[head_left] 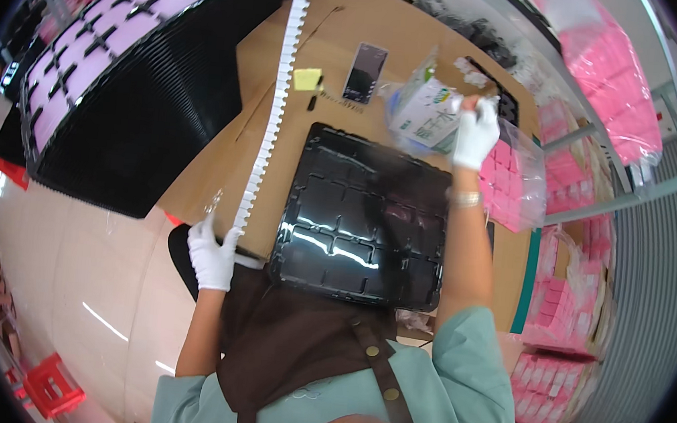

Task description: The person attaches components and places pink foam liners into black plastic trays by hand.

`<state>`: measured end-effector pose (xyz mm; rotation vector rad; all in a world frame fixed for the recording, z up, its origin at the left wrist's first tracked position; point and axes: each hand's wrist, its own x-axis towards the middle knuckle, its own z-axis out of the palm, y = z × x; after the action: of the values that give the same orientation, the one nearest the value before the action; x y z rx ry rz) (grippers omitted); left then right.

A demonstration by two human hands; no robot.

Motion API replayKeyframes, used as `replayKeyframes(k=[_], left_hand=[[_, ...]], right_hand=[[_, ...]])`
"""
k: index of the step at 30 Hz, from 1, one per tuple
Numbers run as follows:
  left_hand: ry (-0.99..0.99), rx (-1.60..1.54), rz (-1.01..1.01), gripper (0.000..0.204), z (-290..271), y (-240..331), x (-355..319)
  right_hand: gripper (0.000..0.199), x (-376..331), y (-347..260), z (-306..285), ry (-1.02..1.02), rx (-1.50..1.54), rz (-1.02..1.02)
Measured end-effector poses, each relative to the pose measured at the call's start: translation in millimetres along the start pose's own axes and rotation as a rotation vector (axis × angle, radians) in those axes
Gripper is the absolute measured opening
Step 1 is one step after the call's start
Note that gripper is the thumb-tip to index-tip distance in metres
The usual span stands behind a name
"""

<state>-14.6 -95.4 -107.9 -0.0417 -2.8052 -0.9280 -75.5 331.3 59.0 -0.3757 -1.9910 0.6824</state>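
My left hand (211, 258), in a white glove, is at the table's near left edge. Its thumb and fingers are apart beside the lower end of a long white notched strip (268, 137); a clear, shiny scrap shows at its fingertips. My right hand (476, 139), also gloved, reaches over the far right of the table beside a white and green printed packet (426, 113). Its fingers are drawn together, and what they hold, if anything, is blurred. Between my arms lies a black plastic tray (330, 219) with moulded square compartments.
At left stands a tall stack of black trays (121, 124) with pink pieces on top. A phone (365, 74) and yellow sticky notes (306, 79) lie on the cardboard-covered table (260, 229). A clear bag of pink blocks (510, 182) sits at right, near shelving. A red stool (53, 386) stands lower left.
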Motion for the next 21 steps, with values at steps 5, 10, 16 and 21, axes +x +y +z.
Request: replayKeyframes(k=[5,10,16,21], left_hand=[[0.117,-0.129,0.043,0.04,-4,8,10],[0.075,-0.185,0.005,0.034,-12,17,17],[0.043,-0.246,-0.072,0.032,-24,32,20],[-0.046,-0.67,-0.3,0.033,-18,59,20]], right_hand=[[0.017,91,93,1,-0.231,-0.094,0.089],[0.019,109,137,-21,-0.227,-0.144,-0.004],[0.017,30,246,-78,-0.416,-0.983,0.14],[0.019,-70,263,-79,-0.426,-0.624,0.467]])
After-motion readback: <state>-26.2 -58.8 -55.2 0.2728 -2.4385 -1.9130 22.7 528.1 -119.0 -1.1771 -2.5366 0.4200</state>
